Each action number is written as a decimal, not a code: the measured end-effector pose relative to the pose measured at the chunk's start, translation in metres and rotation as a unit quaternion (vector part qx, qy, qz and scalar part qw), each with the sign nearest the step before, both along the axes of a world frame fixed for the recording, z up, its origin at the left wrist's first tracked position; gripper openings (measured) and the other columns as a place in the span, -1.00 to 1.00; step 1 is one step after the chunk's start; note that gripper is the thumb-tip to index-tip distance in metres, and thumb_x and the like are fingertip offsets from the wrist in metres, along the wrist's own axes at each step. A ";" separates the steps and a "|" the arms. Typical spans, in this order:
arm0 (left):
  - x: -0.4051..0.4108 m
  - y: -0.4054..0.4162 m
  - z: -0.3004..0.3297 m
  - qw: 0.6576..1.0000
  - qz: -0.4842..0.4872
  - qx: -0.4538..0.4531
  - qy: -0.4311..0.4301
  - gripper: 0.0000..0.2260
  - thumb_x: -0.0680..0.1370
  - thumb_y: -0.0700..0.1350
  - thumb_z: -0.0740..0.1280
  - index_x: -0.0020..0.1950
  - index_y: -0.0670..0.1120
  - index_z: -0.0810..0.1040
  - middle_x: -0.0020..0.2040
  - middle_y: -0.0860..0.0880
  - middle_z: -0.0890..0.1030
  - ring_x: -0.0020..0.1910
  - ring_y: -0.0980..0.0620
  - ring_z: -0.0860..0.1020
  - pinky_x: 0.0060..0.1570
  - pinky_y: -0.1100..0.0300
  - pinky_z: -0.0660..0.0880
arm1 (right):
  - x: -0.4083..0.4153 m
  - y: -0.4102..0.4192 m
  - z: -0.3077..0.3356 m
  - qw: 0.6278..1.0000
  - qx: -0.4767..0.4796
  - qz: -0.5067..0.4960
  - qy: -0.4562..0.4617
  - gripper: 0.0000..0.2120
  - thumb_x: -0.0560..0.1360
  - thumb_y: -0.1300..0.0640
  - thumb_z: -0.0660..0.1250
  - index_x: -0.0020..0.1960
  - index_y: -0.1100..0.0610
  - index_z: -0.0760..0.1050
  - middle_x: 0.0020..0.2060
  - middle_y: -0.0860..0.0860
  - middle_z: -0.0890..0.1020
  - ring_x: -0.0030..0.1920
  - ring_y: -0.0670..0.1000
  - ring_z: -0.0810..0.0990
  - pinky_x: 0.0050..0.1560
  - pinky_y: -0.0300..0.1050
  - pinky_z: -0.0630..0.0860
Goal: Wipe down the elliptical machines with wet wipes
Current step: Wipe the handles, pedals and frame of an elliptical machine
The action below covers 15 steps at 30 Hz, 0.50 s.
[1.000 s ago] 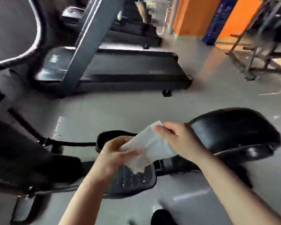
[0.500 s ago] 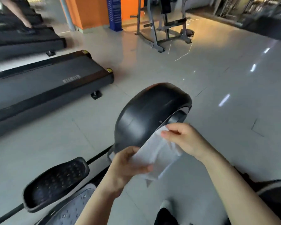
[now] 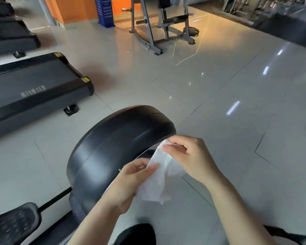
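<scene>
wet wipe: white, long axis running from left hand up to right hand
left hand: pinches wipe's lower edge
right hand: pinches upper corner
flywheel cover: black, just beyond both hands

- The floor is laid with large pale grey glossy tiles, thin dark joints between them, and it mirrors small bright streaks of light at the right.
- A warm glow falls on the tiles at the far middle.
- An orange wall stands at the far left-centre, with a blue panel just beside it.
- A grey metal weight bench frame stands before that wall.
- A black treadmill deck lies at the left; a second treadmill lies beyond it.
- More dark equipment at the far right is blurred.
</scene>
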<state>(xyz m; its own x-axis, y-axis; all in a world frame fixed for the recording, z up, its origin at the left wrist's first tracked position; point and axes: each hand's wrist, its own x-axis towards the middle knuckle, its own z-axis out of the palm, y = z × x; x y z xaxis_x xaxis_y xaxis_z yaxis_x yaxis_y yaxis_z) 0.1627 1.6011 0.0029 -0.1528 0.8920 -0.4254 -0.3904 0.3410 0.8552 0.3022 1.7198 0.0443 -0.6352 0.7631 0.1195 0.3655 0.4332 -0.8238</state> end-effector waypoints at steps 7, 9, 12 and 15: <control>0.015 0.152 -0.015 0.999 0.040 0.005 0.003 -0.82 0.40 -0.04 0.54 -0.19 -0.11 0.63 -0.21 -0.16 0.64 -0.29 -0.07 0.57 -0.25 0.11 0.45 | 0.030 0.160 -0.015 0.974 -0.210 0.037 -0.080 -0.78 0.39 0.11 0.55 -0.17 0.00 0.50 -0.38 -0.18 0.50 -0.34 -0.14 0.45 -0.27 -0.27 0.34; 0.014 0.193 -0.019 0.998 0.056 0.000 -0.013 -0.80 0.41 -0.05 0.54 -0.15 -0.14 0.61 -0.17 -0.18 0.65 -0.25 -0.09 0.57 -0.22 0.09 0.46 | 0.040 0.205 -0.023 0.939 -0.337 0.018 -0.070 -0.66 0.27 0.16 0.57 -0.02 0.09 0.54 -0.30 -0.09 0.62 -0.25 -0.10 0.57 -0.19 -0.26 0.45; 0.013 0.259 -0.025 0.997 0.072 -0.022 -0.026 -0.81 0.37 -0.01 0.49 -0.18 -0.11 0.63 -0.16 -0.20 0.65 -0.22 -0.13 0.57 -0.19 0.05 0.45 | 0.044 0.275 -0.033 0.922 -0.384 -0.031 -0.028 -0.70 0.22 0.17 0.48 -0.07 0.12 0.56 -0.25 -0.04 0.64 -0.18 -0.06 0.58 -0.10 -0.22 0.49; 0.013 0.316 -0.023 0.997 0.057 -0.033 -0.031 -0.81 0.32 -0.04 0.50 -0.16 -0.10 0.65 -0.14 -0.19 0.66 -0.23 -0.10 0.58 -0.23 0.10 0.43 | 0.033 0.340 -0.033 0.932 -0.361 -0.038 0.009 -0.73 0.25 0.16 0.47 -0.06 0.11 0.57 -0.18 0.02 0.62 -0.14 -0.02 0.57 0.00 -0.11 0.49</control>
<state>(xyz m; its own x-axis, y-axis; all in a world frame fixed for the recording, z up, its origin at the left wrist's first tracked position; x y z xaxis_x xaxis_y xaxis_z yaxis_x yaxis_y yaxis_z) 0.1759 1.9168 -0.0199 -0.2225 0.8407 -0.4936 -0.4812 0.3456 0.8056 0.3351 2.0595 0.0117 -0.5787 0.6914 -0.4326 0.3560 -0.2631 -0.8967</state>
